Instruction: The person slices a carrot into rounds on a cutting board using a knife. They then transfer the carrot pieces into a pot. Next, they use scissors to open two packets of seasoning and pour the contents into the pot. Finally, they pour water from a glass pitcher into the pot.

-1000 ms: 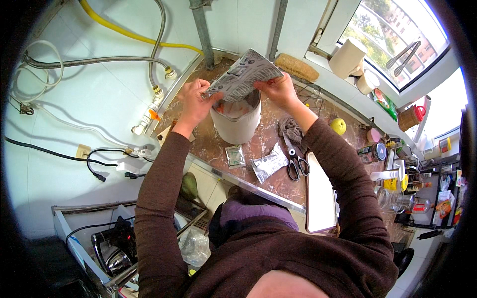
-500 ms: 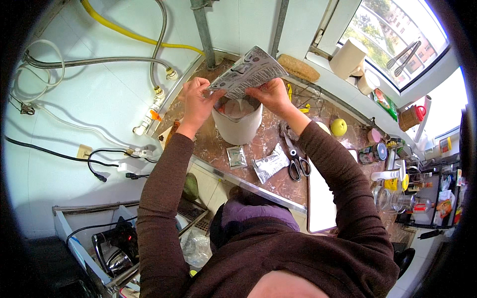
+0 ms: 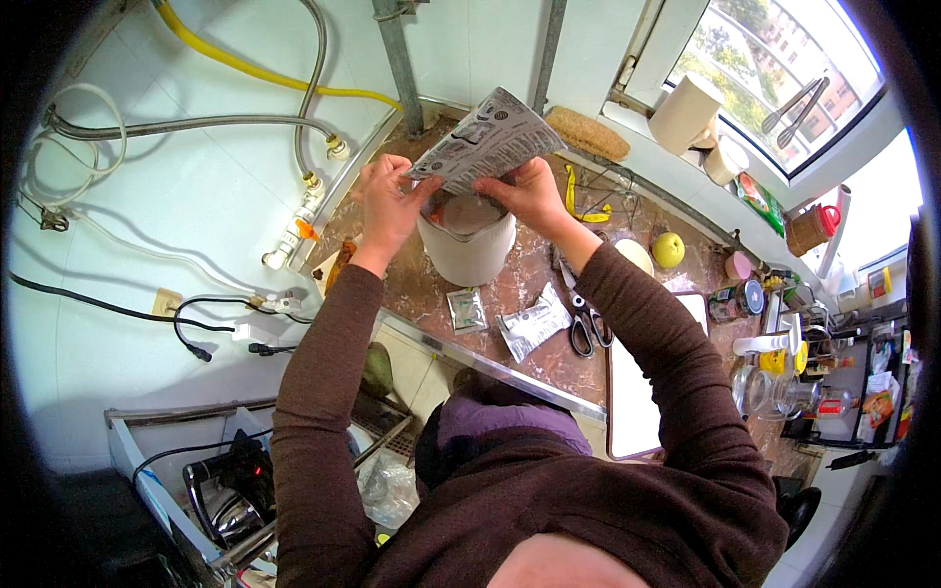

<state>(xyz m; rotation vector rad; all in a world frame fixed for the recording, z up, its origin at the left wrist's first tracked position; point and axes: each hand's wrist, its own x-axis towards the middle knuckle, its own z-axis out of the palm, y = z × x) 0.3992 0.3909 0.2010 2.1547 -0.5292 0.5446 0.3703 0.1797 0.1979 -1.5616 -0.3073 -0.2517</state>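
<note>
Left hand (image 3: 390,201), upper centre of the frame: thumb and fingers pinched on the near left corner of a grey printed packet (image 3: 490,137). Right hand (image 3: 534,196), just right of it: thumb and fingers gripping the packet's near right edge. The packet is held tilted above the mouth of a white container (image 3: 466,257), which stands on the brown countertop (image 3: 412,294) at the centre; its pale contents cannot be identified. Below the container lie a small flat sachet (image 3: 468,310), a silver pouch (image 3: 534,323) and black-handled scissors (image 3: 581,338). Right of centre, a yellow-green apple (image 3: 668,249) sits beyond the right sleeve
</note>
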